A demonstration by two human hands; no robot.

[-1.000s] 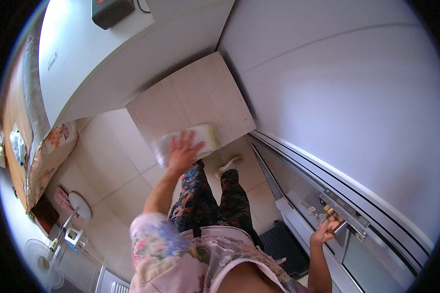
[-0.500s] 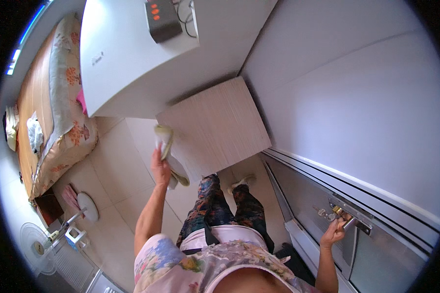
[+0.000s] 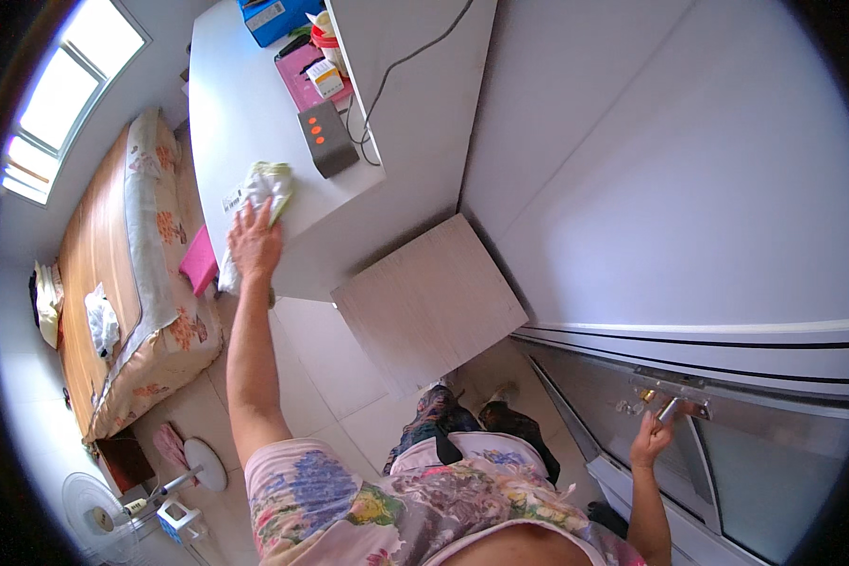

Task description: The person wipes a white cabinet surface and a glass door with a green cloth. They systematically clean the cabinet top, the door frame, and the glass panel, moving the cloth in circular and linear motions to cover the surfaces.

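At the near corner of a white desk (image 3: 283,247), my left hand (image 3: 255,243) holds a pale green and white cloth (image 3: 272,181). Part of the cloth lies on the desk top, while the rest hangs below my palm over the edge. To the right, my right hand (image 3: 653,441) is closed round the metal lever handle (image 3: 670,409) of a door (image 3: 774,491). Keys (image 3: 627,407) hang from the lock beside that handle.
A dark box with orange buttons (image 3: 328,140), a pink folder (image 3: 299,80) and a blue box (image 3: 278,19) are on the desk. Below stands a wood-grain cabinet (image 3: 434,302). A bed (image 3: 99,255) and a fan (image 3: 94,514) are at left.
My left hand has carried the cloth up and left, from beside the wood-grain cabinet onto the desk corner. My right hand stays on the door handle. The view has shifted, showing more desk.
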